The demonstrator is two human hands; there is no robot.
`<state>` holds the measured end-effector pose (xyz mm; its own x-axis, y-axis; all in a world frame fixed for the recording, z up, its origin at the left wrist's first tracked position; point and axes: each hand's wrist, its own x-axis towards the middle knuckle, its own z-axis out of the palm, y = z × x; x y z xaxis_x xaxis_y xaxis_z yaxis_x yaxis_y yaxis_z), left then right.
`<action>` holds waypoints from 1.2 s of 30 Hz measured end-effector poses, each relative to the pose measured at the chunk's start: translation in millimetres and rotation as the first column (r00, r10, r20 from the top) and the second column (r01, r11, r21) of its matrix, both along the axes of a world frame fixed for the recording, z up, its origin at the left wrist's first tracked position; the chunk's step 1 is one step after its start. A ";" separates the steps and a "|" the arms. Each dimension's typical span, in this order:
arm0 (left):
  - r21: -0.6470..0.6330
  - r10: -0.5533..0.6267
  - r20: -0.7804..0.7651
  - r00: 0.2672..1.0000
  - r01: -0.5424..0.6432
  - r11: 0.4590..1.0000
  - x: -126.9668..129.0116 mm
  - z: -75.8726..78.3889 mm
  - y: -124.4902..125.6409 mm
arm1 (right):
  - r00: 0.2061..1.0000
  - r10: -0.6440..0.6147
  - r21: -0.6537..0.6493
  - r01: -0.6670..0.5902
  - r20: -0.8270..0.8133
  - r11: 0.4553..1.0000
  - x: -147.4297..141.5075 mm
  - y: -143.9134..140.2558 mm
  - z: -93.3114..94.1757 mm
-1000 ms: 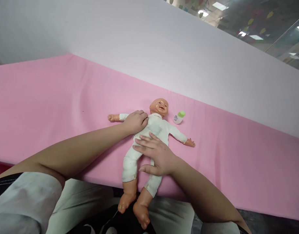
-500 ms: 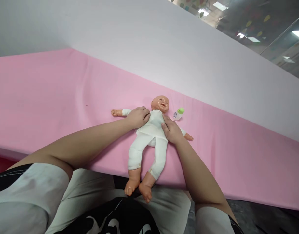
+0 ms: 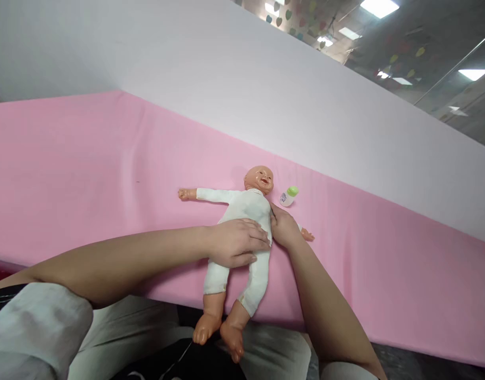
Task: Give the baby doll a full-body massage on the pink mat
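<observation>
Your left hand [image 3: 236, 243] lies flat across the belly of the doll [image 3: 242, 221], fingers spread and loose, pressing rather than gripping; your right hand [image 3: 284, 228] is tucked against the doll's side under its arm, and whether those fingers close on anything cannot be told; the doll lies face up on the pink sheet [image 3: 87, 169], feet hanging past the near edge; a small bottle [image 3: 288, 195] with a green cap lies just beside its head.
</observation>
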<state>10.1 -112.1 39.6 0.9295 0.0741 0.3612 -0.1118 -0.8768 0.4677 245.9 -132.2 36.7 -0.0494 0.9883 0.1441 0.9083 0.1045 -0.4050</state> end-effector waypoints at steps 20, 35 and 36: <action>0.147 0.507 -0.179 0.843 -0.486 0.861 -6.8 -24.8 82.2 | 0.998 -0.002 0.012 0.003 -0.070 1.000 8.1 4.6 -6.2; 0.234 0.698 -0.165 0.696 -0.660 0.714 -18.2 -31.6 97.0 | 0.735 0.676 0.440 -0.589 -0.058 0.678 -49.8 -39.1 0.9; 0.236 0.697 -0.165 0.698 -0.658 0.715 -18.0 -32.2 96.7 | 0.703 0.710 0.414 -0.636 -0.036 0.651 -54.8 -43.2 1.9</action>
<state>-7.9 -15.4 7.4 0.7021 0.6803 0.2103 0.6309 -0.7313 0.2591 191.1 -175.4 38.6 -0.6178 0.5696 0.5421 0.4438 0.8217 -0.3576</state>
